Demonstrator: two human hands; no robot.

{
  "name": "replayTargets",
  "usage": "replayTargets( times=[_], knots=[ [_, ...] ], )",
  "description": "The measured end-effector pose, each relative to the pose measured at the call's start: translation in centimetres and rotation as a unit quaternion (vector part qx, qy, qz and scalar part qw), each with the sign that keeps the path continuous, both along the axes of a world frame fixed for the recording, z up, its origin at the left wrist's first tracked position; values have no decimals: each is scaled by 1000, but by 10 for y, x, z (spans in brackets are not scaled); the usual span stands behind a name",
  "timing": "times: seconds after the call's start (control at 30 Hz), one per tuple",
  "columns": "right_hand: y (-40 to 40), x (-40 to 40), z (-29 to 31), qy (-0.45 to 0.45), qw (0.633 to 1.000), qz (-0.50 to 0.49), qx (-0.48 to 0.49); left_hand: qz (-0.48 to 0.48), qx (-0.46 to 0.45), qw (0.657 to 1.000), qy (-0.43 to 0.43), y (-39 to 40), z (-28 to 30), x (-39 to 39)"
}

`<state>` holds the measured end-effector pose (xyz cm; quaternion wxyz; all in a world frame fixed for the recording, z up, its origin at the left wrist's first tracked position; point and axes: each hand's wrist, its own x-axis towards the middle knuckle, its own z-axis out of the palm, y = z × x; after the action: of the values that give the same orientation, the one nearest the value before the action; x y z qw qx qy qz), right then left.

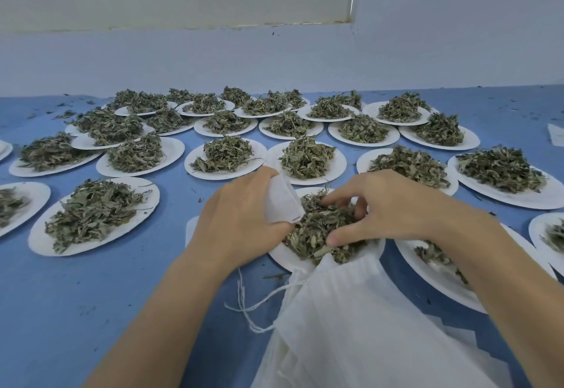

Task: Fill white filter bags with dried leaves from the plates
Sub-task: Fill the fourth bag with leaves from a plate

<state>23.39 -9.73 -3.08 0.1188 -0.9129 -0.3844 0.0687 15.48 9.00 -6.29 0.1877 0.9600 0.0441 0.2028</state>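
My left hand (241, 213) holds a small white filter bag (282, 200) at the left edge of a heap of dried leaves (317, 229). The heap lies on a white paper plate (282, 255) right in front of me. My right hand (390, 207) rests on the heap with its fingers curled into the leaves. I cannot tell whether leaves are pinched between the fingers. A stack of empty white filter bags (360, 326) with loose drawstrings (250, 305) lies below the plate, overlapping its near rim.
Several more white plates heaped with dried leaves, such as one at the left (91, 217) and one at the right (503, 174), cover the blue table (91, 296) up to the pale wall. Leaf crumbs are scattered about.
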Motion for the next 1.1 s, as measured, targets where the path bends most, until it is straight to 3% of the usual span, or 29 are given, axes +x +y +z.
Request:
replayTargets(
  times=[0.33,0.67,0.93,1.1],
  knots=[
    [9,2,-10,-70,997,24,6,-16,8,1000,12,-3,-2,-1],
    [7,-5,5,-151,969,-21,193,-22,53,998,7,-4,-4,0],
    [24,-23,3,-181,970,19,160,-8,13,999,-34,-12,-3,1],
    [34,-22,-5,-194,976,83,62,-34,44,997,-52,-15,-6,3]
  ],
)
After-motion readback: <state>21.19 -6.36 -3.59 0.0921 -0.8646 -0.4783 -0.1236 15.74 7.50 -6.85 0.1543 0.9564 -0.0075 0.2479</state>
